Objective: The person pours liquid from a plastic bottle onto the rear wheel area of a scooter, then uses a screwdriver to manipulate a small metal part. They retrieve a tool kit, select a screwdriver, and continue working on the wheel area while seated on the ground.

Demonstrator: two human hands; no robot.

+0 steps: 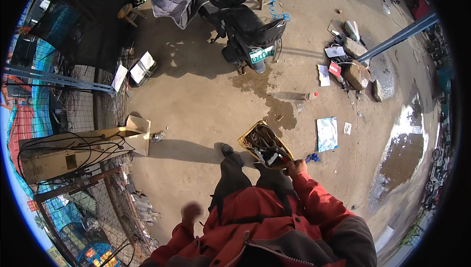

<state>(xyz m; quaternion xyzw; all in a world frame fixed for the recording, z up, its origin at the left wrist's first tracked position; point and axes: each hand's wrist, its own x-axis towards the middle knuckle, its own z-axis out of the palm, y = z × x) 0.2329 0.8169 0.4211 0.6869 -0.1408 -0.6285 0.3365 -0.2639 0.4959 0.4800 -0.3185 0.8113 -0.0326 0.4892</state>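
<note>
On sunlit concrete (pixel 196 115), the right hand (pixel 297 167) grips a yellow box (pixel 281 142) by its near corner, a one-sided hold that could tip it; the left hand (pixel 192 211) is too blurred to read.

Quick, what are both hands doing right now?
Left hand: blurred, so open or closed cannot be told; nothing visible in it.
Right hand: closed, holding the yellow rectangular tray by its edge.

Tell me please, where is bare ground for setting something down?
Wide bare concrete lies left of the yellow container, between the motorbike and the person's shadow. Another part, nearly bare, lies between the right sleeve and the puddle. Crowded: around the stones and papers.
</note>
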